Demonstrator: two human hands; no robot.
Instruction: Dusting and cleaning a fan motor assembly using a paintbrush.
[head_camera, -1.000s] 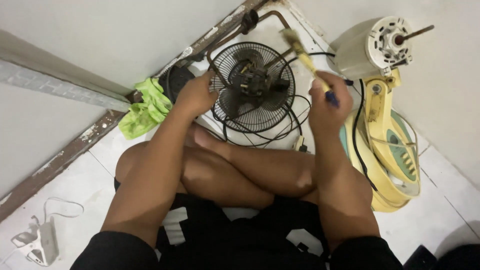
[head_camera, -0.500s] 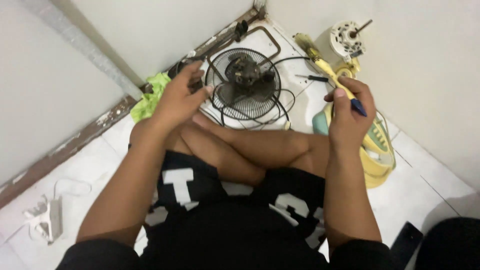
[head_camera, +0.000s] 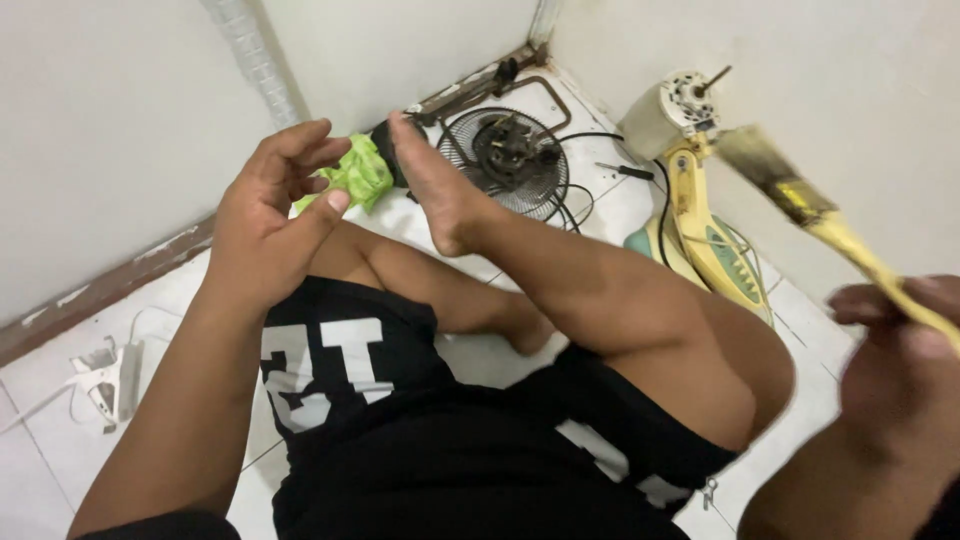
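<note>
We note both hands raised above the crossed legs; left hand (head_camera: 268, 215) lifted over the left knee, fingers loosely curled and spread, palm turned inward, holding nothing; right hand (head_camera: 895, 345) at the right edge of the view, blurred, fingers closed around the yellow handle of a paintbrush (head_camera: 820, 215); brush angled up and to the left, its worn brownish bristles pointing toward the wall, hanging in the air near the yellow fan stand (head_camera: 715, 235) but apart from it.

We record the seated posture: legs crossed on the white tiled floor (head_camera: 190, 330), black shorts (head_camera: 400, 420) with white lettering, one bare foot (head_camera: 435, 190) raised in front of the wire fan guard (head_camera: 510, 165); guard lies flat on the floor in the corner with a dark, dirty motor part at its centre; black cable loops beside it.

Fan motor (head_camera: 672, 110), pale with a protruding shaft, sits at the top of the stand, close to the wall; a small screwdriver (head_camera: 620, 170) lies between guard and stand; crumpled green cloth (head_camera: 352, 175) lies just left of the foot; white plug and cord (head_camera: 100, 385) on the tiles at far left, well apart from the hands.
</note>
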